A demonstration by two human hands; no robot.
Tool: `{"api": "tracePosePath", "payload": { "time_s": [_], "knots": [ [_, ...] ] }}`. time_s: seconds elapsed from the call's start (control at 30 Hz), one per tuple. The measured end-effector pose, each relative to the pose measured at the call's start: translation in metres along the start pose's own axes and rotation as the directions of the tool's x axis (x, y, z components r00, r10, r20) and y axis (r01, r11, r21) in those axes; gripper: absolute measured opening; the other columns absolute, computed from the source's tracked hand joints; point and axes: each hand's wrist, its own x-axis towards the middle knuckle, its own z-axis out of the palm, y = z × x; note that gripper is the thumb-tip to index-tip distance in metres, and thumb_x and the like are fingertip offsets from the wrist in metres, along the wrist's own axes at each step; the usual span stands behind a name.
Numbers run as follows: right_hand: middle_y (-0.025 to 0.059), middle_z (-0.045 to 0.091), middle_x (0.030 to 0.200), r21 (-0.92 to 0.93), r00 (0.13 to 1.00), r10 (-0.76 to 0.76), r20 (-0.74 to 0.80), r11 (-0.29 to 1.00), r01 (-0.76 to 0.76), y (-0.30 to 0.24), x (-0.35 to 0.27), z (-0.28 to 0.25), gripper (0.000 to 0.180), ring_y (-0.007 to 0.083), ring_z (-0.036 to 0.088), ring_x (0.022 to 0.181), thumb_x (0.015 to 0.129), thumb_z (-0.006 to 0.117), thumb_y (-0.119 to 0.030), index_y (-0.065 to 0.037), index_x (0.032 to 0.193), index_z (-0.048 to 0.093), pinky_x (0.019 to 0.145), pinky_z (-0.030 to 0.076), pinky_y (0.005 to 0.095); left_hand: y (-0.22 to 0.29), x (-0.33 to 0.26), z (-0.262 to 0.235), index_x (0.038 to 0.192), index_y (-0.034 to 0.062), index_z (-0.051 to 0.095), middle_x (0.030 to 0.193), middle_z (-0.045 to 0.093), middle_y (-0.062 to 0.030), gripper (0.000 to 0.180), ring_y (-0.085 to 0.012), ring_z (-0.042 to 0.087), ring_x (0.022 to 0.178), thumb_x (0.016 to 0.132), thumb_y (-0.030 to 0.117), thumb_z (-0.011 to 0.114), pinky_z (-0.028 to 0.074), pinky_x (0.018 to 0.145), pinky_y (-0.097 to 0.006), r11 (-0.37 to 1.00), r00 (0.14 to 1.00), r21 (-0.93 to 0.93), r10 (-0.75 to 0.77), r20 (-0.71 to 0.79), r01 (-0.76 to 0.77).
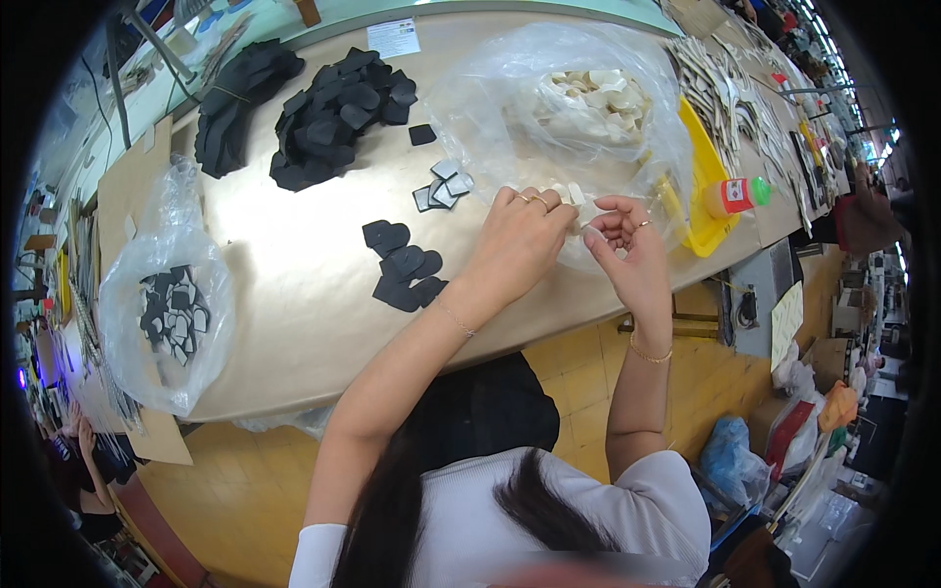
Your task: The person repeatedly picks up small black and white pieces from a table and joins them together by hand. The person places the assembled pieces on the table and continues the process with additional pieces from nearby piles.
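Note:
My left hand [526, 238] is over the table's right half, palm down, its fingers bent together. What its fingertips hold, if anything, is hidden. Beside it my right hand [624, 238] is half turned up, thumb and curled fingers closing on a small whitish piece [589, 236]. Just beyond the fingers, a few cream pieces [575, 194] lie at the near side of a large clear plastic bag [480, 78]. More cream pieces [595, 103] are heaped inside that bag. Left of my hands lie several small grey-faced squares [444, 186] and a loose group of black rounded pieces [404, 267].
Large piles of black pieces [338, 113] and stacked black pieces [235, 103] occupy the back left. A clear bag [116, 304] of black and grey pieces sits at the left edge. At right are a yellow tray [703, 171] and a green-capped bottle [733, 196].

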Motion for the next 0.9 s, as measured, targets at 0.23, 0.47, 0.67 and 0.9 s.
{"api": "tracePosePath", "payload": {
  "time_s": [0.23,0.47,0.67,0.9],
  "knots": [
    [0.0035,0.067,0.092,0.074,0.991,-0.075,-0.109,0.994,0.083,-0.015,-0.012,0.004,0.037,0.0087,0.063,0.080,0.088,0.072,0.005,-0.003,0.122,0.060,0.075,0.052,0.0231,0.001,-0.003,-0.007,0.114,0.0079,0.069,0.111,0.063,-0.0127,0.028,-0.0304,0.062,0.104,0.085,0.007,0.071,0.046,0.092,-0.041,0.985,0.983,-0.156,-0.102,-0.150,0.078],
    [0.0088,0.069,0.099,0.293,0.997,-0.012,-0.077,0.955,0.034,-0.032,-0.023,0.026,0.046,0.0131,0.069,0.088,0.088,0.072,0.007,-0.001,0.130,0.055,0.079,0.056,0.0239,0.032,-0.040,-0.033,0.117,0.0081,0.070,0.117,0.065,-0.0127,0.038,-0.0292,0.066,0.103,0.080,0.007,0.080,0.054,0.086,-0.036,0.920,0.949,-0.369,-0.224,-0.223,0.131],
    [0.0131,0.072,0.107,0.493,0.995,0.065,0.071,0.865,-0.091,-0.038,-0.025,0.036,0.049,0.0165,0.072,0.097,0.091,0.070,0.006,-0.001,0.135,0.051,0.084,0.057,0.0254,0.030,-0.052,-0.036,0.118,0.0031,0.071,0.112,0.070,-0.0123,0.038,-0.0264,0.070,0.093,0.081,0.003,0.079,0.057,0.080,-0.033,0.909,0.923,-0.392,-0.263,-0.279,0.140],
    [0.0146,0.072,0.107,0.517,0.996,0.050,0.070,0.852,-0.079,-0.040,-0.030,0.042,0.050,0.0171,0.071,0.099,0.092,0.069,0.006,0.000,0.137,0.047,0.087,0.057,0.0260,0.031,-0.059,-0.036,0.122,0.0041,0.070,0.115,0.070,-0.0125,0.043,-0.0252,0.072,0.094,0.080,-0.002,0.079,0.058,0.079,-0.032,0.907,0.917,-0.388,-0.285,-0.280,0.163]
  ]
}}
